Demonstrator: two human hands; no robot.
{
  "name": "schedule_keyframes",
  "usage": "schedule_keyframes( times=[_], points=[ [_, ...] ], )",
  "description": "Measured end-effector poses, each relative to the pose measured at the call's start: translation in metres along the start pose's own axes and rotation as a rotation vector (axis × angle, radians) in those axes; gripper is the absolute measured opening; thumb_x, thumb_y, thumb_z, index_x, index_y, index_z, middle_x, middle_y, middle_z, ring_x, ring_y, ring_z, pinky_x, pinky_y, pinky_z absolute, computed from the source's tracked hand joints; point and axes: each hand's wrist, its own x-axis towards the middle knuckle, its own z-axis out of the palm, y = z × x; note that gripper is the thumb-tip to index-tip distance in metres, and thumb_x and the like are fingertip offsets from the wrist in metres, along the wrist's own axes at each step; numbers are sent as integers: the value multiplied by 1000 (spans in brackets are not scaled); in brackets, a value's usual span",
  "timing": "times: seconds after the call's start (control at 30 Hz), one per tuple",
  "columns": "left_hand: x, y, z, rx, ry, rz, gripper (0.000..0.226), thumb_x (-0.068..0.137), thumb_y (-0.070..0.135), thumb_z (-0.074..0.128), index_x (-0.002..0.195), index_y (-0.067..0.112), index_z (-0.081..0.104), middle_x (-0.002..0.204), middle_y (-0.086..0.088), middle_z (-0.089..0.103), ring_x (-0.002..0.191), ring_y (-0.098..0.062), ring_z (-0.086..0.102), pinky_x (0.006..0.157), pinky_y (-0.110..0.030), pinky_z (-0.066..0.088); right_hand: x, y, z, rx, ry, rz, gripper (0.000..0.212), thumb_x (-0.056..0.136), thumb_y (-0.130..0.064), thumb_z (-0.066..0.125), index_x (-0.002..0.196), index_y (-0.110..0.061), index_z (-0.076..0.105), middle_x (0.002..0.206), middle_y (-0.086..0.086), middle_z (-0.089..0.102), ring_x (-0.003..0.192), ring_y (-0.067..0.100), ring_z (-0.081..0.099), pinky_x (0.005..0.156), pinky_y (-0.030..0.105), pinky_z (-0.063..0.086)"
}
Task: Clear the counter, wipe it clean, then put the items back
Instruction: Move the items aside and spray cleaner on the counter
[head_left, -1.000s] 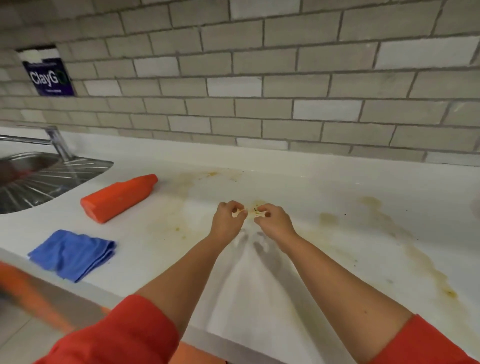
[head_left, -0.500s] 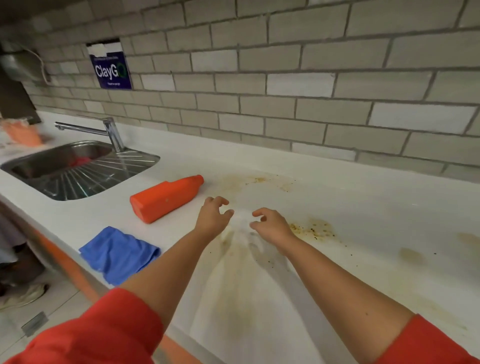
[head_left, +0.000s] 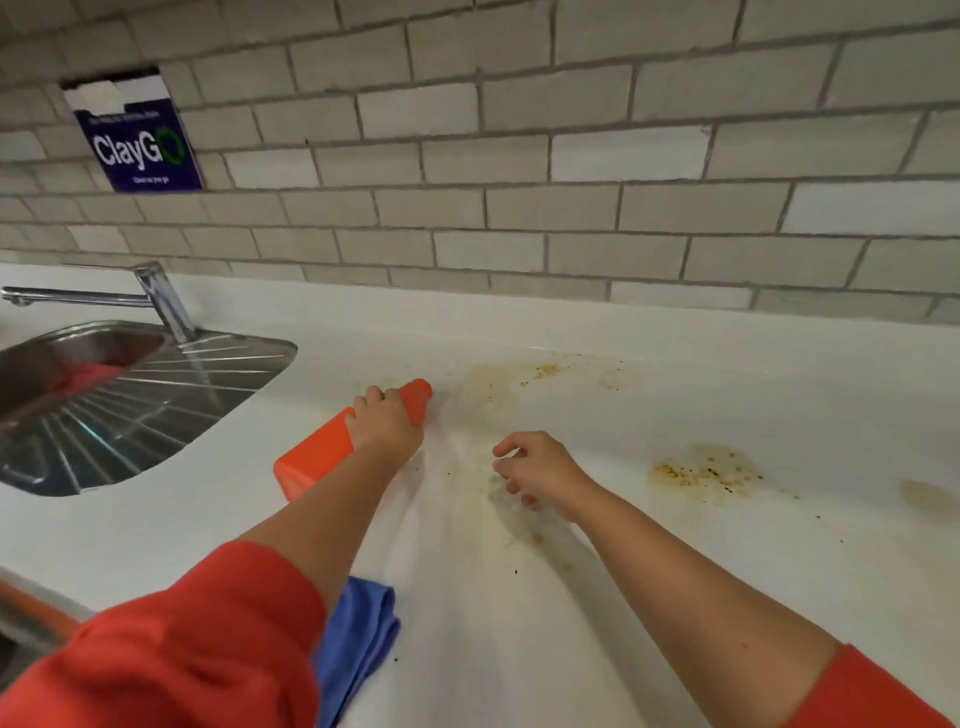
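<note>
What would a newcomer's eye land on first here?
The bright orange bottle lying on its side on the white counter, right of the sink, the left hand gripping it near the neck. Next, yellow-brown stains with dark specks spread over the counter around and right of the right hand. A blue cloth lies at the near edge.

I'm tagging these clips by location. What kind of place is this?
Probably a kitchen or pantry: a stainless steel sink with a chrome tap, a stained white counter and a grey brick-tile wall.
</note>
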Motion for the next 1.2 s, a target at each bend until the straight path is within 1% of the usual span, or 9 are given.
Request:
schedule_keyframes(
  times=[0.13,0.27,0.43,0.53,0.63,0.83,0.97,1.07,1.2],
  points=[
    [22,-6,6,112,-110,-33,62,83,34,58,134,7,36,133,-11,44,127,-29,40,105,-41,29,5,3,2,13,41,44,22,89,-15,54,110,-14,60,85,6,60,74,21,57,56,26,43],
    [36,-5,10,196,-144,-32,67,75,29,66,131,10,36,127,-8,52,123,-25,45,105,-38,30,6,6,-4,-5,83,71,22,89,-15,54,110,-14,60,86,5,60,72,19,58,55,23,44],
    [48,0,9,183,-155,2,69,69,28,71,126,8,39,112,-7,61,112,-25,56,98,-32,33,9,8,-11,-9,134,87,22,90,-14,53,111,-14,61,86,3,60,71,17,59,55,23,44],
    [51,-2,6,93,-204,19,70,66,28,76,122,7,41,112,-9,60,109,-27,58,91,-33,42,8,8,-11,-17,143,93,22,90,-14,53,111,-13,60,88,5,61,73,18,60,55,23,44],
    [49,-4,2,80,-231,105,66,65,29,77,117,8,43,112,-9,58,106,-28,58,82,-33,46,6,7,-12,-22,152,89,22,90,-14,53,111,-13,60,88,7,61,74,20,59,56,24,44],
    [36,0,-11,68,-177,240,60,70,28,73,118,7,45,113,-10,59,106,-29,58,79,-33,46,3,2,-6,-25,161,78,21,90,-14,52,110,-13,61,87,5,61,72,18,59,57,25,44],
    [27,2,-33,-90,-85,292,53,73,27,70,114,5,45,108,-12,60,102,-32,58,74,-32,42,1,-5,2,-28,153,60,22,90,-15,52,110,-14,61,87,6,61,73,20,59,60,28,46],
    [19,6,-54,-210,-14,303,56,74,29,72,116,4,43,104,-11,60,98,-32,59,70,-30,38,0,-13,7,-38,154,40,22,90,-15,52,110,-14,62,86,5,62,75,22,59,65,31,48],
    [5,17,-76,-341,58,327,58,73,31,75,113,5,43,103,-11,60,92,-30,59,68,-30,38,-9,-24,10,-28,152,-18,30,91,-23,56,119,-13,59,91,3,59,77,18,59,60,22,46]
  ],
)
